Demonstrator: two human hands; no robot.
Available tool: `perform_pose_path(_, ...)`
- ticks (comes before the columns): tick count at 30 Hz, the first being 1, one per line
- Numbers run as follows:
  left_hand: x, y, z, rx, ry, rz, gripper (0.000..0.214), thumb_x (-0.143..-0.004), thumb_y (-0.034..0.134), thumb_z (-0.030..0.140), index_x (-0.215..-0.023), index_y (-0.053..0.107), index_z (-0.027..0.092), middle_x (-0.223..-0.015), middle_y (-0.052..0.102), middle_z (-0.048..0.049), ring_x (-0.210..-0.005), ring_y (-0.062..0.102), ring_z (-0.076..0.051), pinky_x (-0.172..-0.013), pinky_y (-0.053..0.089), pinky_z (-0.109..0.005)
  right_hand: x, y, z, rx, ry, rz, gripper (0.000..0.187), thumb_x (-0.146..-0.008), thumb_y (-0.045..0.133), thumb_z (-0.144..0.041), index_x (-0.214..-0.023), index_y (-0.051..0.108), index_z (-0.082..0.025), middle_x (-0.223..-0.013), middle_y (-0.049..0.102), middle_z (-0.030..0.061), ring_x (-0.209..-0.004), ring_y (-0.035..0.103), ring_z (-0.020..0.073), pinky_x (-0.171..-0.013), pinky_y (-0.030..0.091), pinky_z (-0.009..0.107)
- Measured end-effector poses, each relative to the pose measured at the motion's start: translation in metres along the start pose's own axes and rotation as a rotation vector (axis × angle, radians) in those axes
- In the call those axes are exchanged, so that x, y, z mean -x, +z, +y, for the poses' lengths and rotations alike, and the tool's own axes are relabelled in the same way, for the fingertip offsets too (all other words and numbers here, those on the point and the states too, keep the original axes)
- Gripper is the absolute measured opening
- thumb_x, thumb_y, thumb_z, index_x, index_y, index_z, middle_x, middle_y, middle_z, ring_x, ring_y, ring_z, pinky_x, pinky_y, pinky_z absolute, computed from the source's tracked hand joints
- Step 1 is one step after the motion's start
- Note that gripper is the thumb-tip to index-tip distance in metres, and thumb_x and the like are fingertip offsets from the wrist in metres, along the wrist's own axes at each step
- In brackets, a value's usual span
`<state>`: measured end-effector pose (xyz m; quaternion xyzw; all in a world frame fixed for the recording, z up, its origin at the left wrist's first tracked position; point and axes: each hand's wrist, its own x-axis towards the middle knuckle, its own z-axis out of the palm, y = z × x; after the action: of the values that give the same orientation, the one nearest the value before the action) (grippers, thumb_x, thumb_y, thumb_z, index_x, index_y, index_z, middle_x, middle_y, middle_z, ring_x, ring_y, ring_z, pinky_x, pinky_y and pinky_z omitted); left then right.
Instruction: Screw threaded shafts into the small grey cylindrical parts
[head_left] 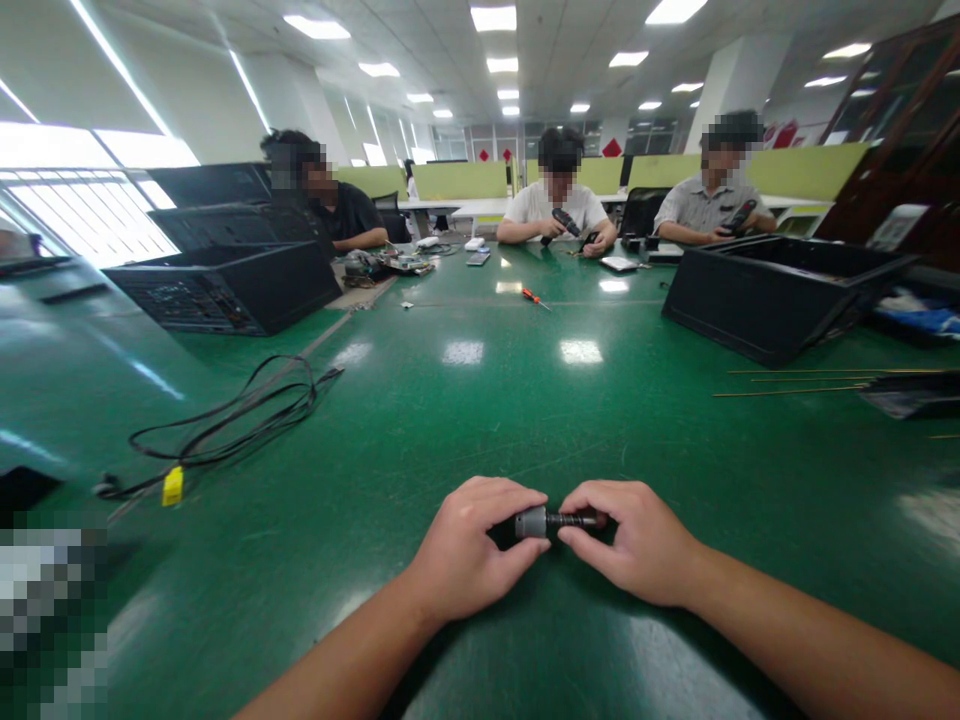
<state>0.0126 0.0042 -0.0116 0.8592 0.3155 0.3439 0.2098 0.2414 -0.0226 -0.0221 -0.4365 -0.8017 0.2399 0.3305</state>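
My left hand (469, 550) is closed around the grey end of a small cylindrical part (534, 521) low over the green table (480, 400). My right hand (626, 540) pinches the thin dark shaft (574, 520) that sticks out of that part to the right. Both hands meet near the table's front edge, thumbs on top. Most of the part is hidden inside my left fist.
A coiled black cable (240, 415) with a yellow tag (172, 486) lies at the left. Black computer cases stand at the left (225, 285) and right (772, 290). A red screwdriver (534, 297) lies mid-table. Three people sit at the far side with tools. Thin rods (795, 390) lie right.
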Motion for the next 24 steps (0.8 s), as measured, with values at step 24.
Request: perform_pose_path(24,0.0000,-0.0005,-0.0019,0.002,0.015,0.004,0.032,-0.077,0.076,0.020,-0.108,0.071,0.024,-0.100,0.076,-0.0044,-0.091,0.070,-0.022,-0.084,0.052,-0.037,-0.0014,-0.0009,-0.0011,0.008,0.010,-0.004,0.007,-0.086,0.066,-0.023,-0.092,0.069,-0.021,-0.078,0.069,-0.0007,-0.069,0.062,0.0150,-0.065,0.043,0.026)
